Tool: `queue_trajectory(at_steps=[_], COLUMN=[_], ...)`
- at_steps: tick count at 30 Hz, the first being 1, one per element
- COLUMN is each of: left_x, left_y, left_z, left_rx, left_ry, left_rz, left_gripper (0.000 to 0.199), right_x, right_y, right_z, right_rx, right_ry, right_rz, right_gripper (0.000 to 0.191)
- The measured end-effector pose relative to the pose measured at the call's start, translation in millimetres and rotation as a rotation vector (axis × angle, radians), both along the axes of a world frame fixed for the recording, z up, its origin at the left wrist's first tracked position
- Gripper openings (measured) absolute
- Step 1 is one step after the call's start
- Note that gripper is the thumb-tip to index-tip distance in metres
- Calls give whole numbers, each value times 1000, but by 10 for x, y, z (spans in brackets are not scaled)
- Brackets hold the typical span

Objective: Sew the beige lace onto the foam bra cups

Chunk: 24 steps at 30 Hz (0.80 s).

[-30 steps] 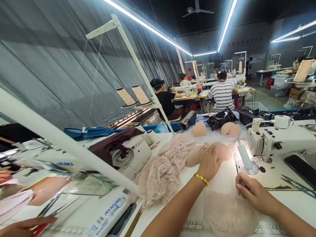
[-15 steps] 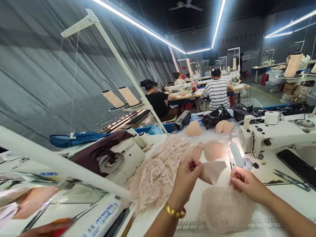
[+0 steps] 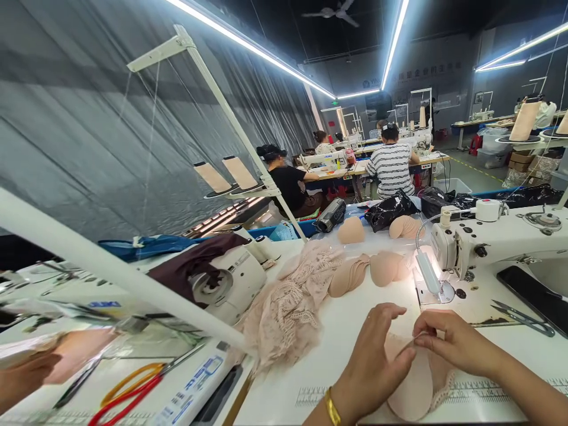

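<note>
A smooth beige cup-shaped fabric piece [image 3: 412, 393] hangs at the table's front edge, over a beige lace-edged fabric [image 3: 444, 387] that shows at its right. My right hand [image 3: 455, 343] is closed, pinching the upper edge of the cup piece between thumb and fingers; whether the lace is in the same pinch is hidden. My left hand [image 3: 375, 364], with a gold bracelet [image 3: 332, 407], is beside it with thumb and index finger apart. Its thumb tip lies close to the pinched edge; its other fingers are partly hidden.
Beyond my hands lie stacked beige cups [image 3: 350, 275] and a heap of lace fabric [image 3: 288, 319]. A sewing machine [image 3: 492, 236] with a lit lamp stands right, near thread snips [image 3: 523, 318] and a phone [image 3: 532, 296]. At left, another person's hand [image 3: 26, 378] is near red-and-yellow-handled scissors [image 3: 133, 387].
My left hand has moved right and down to my right hand, and its fingers have opened. The smooth piece it held now lies over the lace-edged fabric. The neighbour's hand has left the scissors.
</note>
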<state>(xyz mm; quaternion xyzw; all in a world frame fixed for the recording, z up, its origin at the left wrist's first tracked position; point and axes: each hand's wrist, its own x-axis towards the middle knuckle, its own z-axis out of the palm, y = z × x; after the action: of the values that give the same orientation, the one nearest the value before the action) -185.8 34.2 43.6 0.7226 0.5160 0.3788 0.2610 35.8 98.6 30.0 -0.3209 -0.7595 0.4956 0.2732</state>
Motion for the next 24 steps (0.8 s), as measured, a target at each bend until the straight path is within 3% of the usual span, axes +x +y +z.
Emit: queue_trajectory(at_steps=[2,4,6,8,10,12,14,16,19,21,24], left_x=[-18,-60,-136,-247,-387,-525,-618,-624,-437,-215,136], left_y=[51,101,154,216,285,340,358,338,322,393,642], left_z=[58,78,78,83,105,144,193,236,245,183,-22], left_rx=[-214,-464,-534,-372,-44,274,474,521,449,428,460], left_ry=[7,75,198,321,429,528,654,733,659,584,639], left_rz=[-182,-356,-402,-280,-74,85,169,112,-156,-293,-425], left_gripper=[44,19,13,14,24,43,48,50,50,28,21], right_x=[34,83,121,123,87,42,31,84,262,389,517], right_y=[-76,-134,-180,-215,-225,-187,-96,29,208,293,380], right_z=[69,111,126,118,81,9,-98,-216,-338,-357,-331], right_rx=[127,305,489,659,799,931,1040,1070,960,897,836], right_ry=[23,65,110,153,193,188,111,-10,-186,-261,-313], right_rz=[-4,-88,-206,-283,-307,-288,-244,-164,28,102,90], right_gripper=[15,16,14,14,22,32,35,32,31,32,34])
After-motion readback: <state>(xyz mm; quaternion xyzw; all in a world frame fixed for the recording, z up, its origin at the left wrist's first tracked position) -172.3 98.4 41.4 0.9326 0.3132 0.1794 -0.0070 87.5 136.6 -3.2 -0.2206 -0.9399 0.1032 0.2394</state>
